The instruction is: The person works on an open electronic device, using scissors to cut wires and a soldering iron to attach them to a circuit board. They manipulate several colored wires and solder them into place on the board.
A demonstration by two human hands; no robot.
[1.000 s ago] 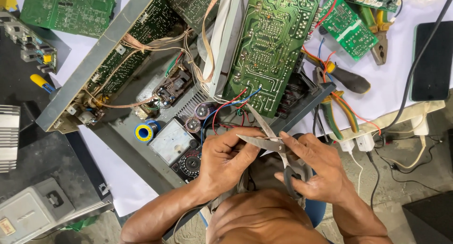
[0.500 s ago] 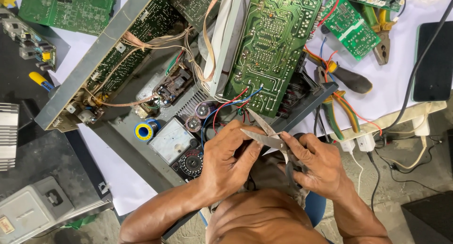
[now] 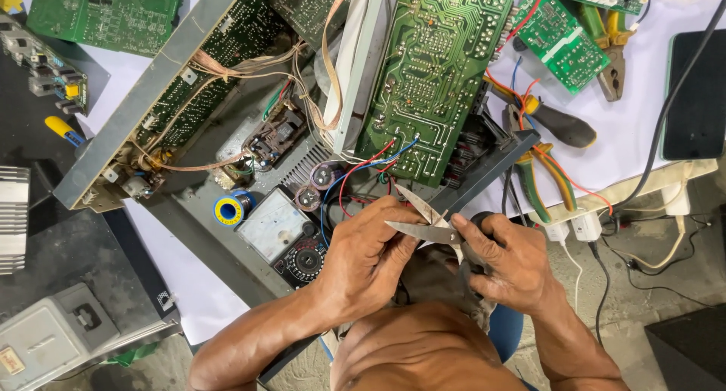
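The bench (image 3: 650,145) is covered with white sheeting, dark surface showing at the left. An opened grey chassis (image 3: 151,103) lies slanted across the middle, an analogue meter (image 3: 283,232) and a solder spool (image 3: 227,209) just near it. Far left lies a green circuit board (image 3: 106,17); right are pliers (image 3: 609,54), a dark-handled tool (image 3: 560,125) and a black slab (image 3: 696,96).

Your hands have little room: the upturned green circuit board (image 3: 435,73) and its red and blue wires (image 3: 363,175) crowd in just ahead, and the analog multimeter (image 3: 283,236) sits close on the left. Pliers (image 3: 541,179) and power plugs (image 3: 578,226) block the right. Bare white sheet (image 3: 178,274) lies open at lower left.
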